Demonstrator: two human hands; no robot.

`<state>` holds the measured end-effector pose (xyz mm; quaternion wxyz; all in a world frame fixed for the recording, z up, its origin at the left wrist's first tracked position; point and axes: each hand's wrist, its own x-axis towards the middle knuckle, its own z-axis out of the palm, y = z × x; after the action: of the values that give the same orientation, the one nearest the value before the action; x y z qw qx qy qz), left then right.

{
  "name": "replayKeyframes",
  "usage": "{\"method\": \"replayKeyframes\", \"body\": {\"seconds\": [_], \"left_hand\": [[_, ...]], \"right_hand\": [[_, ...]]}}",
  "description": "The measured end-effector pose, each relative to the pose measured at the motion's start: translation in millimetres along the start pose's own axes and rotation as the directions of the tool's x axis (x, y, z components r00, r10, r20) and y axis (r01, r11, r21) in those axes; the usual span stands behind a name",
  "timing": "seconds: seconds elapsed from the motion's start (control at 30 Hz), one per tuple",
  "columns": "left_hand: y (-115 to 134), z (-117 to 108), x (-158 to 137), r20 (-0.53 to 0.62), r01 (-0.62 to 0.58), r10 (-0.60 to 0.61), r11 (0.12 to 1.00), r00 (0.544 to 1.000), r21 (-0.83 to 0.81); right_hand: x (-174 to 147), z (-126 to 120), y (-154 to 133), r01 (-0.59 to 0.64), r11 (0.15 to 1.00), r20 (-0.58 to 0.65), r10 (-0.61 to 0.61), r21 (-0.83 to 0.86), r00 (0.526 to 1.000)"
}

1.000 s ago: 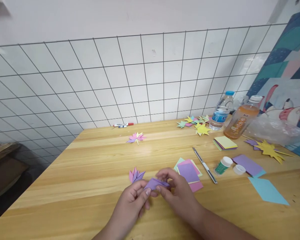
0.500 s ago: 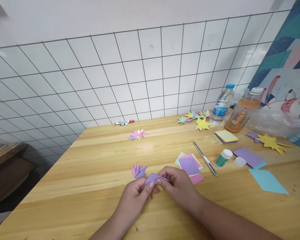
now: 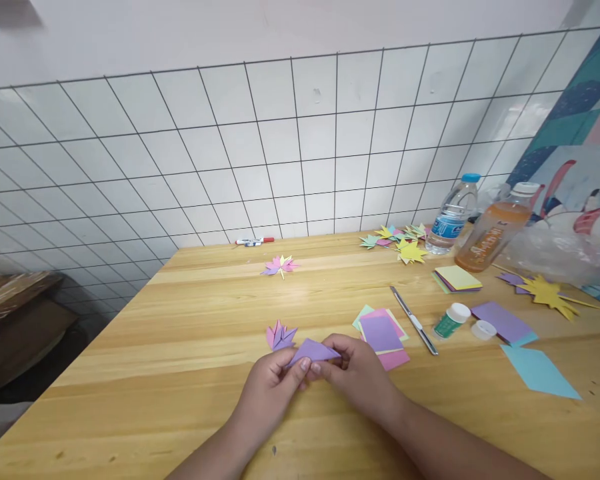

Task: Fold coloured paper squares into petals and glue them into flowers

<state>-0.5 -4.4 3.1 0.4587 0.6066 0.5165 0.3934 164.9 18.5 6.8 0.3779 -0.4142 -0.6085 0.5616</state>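
A purple sheet of paper [image 3: 312, 349], folded into a triangle, is pinched between both my hands just above the table. My left hand [image 3: 275, 383] grips its left side, thumb on the near edge. On the right side, my right hand [image 3: 357, 370] holds it with thumb and fingers closed; some fingertips are hidden behind the paper. Just beyond my left hand stands a pink and purple folded paper piece [image 3: 281, 335]. To the right of my right hand lies a loose stack of coloured paper squares [image 3: 381, 333].
A utility knife [image 3: 414, 321], a glue bottle [image 3: 451, 321] and its white cap [image 3: 483, 330] lie to the right. Behind them stand a water bottle [image 3: 453, 217] and an orange drink bottle [image 3: 495, 233]. Markers [image 3: 255, 241] and a paper leaf [image 3: 281, 265] lie toward the wall.
The purple paper now shows as a clearer, flatter triangle, its point facing away. Both hands keep their pinch in almost the same place. The camera view has shifted slightly.
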Motion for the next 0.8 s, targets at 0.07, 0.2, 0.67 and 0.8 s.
{"method": "replayKeyframes", "body": {"seconds": [0.07, 0.2, 0.67, 0.8], "left_hand": [[1.2, 0.3, -1.1, 0.01, -0.011, 0.011, 0.999, 1.0, 0.037], [4.7, -1.1, -2.4, -0.025, -0.011, 0.013, 0.996, 1.0, 0.089], [13.2, -2.2, -1.1, -0.049, 0.035, -0.043, 0.989, 0.998, -0.144], [13.0, -2.6, 0.1, -0.088, 0.001, -0.011, 0.993, 0.996, -0.118]], "right_hand": [[1.2, -0.6, -2.1, -0.021, 0.998, 0.007, 0.021, 0.054, 1.0], [3.3, -3.9, -5.1, -0.063, 0.993, -0.049, 0.068, 0.102, 0.996], [1.3, -15.4, -5.3, 0.046, 0.992, -0.221, -0.02, 0.115, 0.975], [1.6, -16.0, -5.9, 0.064, 0.99, -0.216, -0.036, 0.127, 0.976]]}}
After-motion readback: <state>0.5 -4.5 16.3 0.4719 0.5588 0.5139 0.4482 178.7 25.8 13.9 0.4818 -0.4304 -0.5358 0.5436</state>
